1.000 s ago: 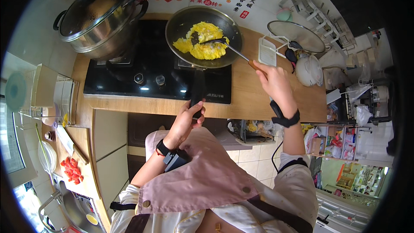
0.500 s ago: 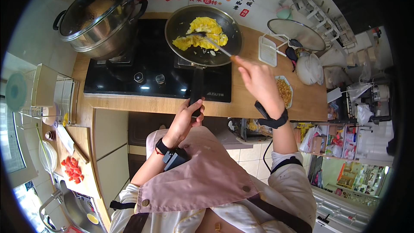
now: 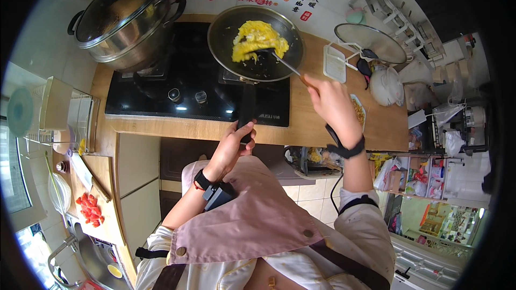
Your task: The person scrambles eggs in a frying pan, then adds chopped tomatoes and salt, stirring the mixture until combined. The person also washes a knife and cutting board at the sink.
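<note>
Currently | left hand (image 3: 232, 147) curled around pan handle (image 3: 248, 107) | right hand (image 3: 336, 110) clasping spatula (image 3: 289, 66), its head at near edge of egg (image 3: 260, 33) | egg inside pan (image 3: 221, 48), right side of stove (image 3: 153, 99) | lidded pot (image 3: 123, 51) far left

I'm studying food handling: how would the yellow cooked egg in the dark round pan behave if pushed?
The yellow cooked egg is probably floppy, as it lies bunched with ragged edges. It may tear easily, since small crumbs lie apart from it. It would likely slide, as the dark round pan looks smooth.
</note>
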A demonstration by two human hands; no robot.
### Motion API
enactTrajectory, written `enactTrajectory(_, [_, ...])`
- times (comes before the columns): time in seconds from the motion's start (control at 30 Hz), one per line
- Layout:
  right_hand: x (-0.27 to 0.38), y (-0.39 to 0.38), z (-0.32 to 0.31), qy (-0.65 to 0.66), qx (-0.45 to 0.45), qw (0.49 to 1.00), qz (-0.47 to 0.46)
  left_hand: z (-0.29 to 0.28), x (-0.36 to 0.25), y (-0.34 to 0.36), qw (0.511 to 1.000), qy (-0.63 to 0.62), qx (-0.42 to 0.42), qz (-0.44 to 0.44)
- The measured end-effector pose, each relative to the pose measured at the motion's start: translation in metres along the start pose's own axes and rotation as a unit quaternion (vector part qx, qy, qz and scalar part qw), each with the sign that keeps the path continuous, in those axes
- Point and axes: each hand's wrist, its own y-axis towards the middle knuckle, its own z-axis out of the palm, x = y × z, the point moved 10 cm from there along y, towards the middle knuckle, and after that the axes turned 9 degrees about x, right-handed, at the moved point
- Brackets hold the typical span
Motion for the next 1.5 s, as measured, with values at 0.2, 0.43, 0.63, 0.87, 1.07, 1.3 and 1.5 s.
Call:
enactTrajectory(0.2, [-0.012, -0.004, 0.024, -0.015, 0.080, 0.995, 0.063, -0.001, 0.001, 0.001, 1.000, -0.002, 0.002, -0.011])
enactTrajectory(0.43, [0.028, 0.003, -0.005, 0.012, -0.005, 0.999, -0.030, -0.002, 0.002, -0.002, 0.999, 0.011, -0.026, -0.014])
enactTrajectory(0.63, [0.009, -0.013, 0.005, -0.030, 0.076, 0.996, 0.032, 0.000, 0.001, -0.001, 1.000, -0.005, -0.005, -0.004])
enactTrajectory(0.87, [-0.001, -0.005, 0.004, -0.041, 0.062, 0.997, 0.036, -0.001, 0.001, 0.000, 1.000, -0.007, -0.015, -0.008])
enactTrajectory(1.07, [0.025, 0.002, -0.002, -0.021, -0.012, 0.999, -0.026, -0.001, 0.003, 0.001, 1.000, 0.001, -0.010, -0.012])
enactTrajectory(1.3, [-0.029, -0.004, -0.023, 0.081, 0.028, 0.996, 0.025, 0.000, 0.001, -0.001, 1.000, -0.008, -0.009, -0.010])
enactTrajectory(1.5, [-0.044, 0.051, -0.015, 0.036, -0.042, 0.998, 0.004, 0.000, 0.000, -0.001, 1.000, -0.006, -0.013, -0.014])
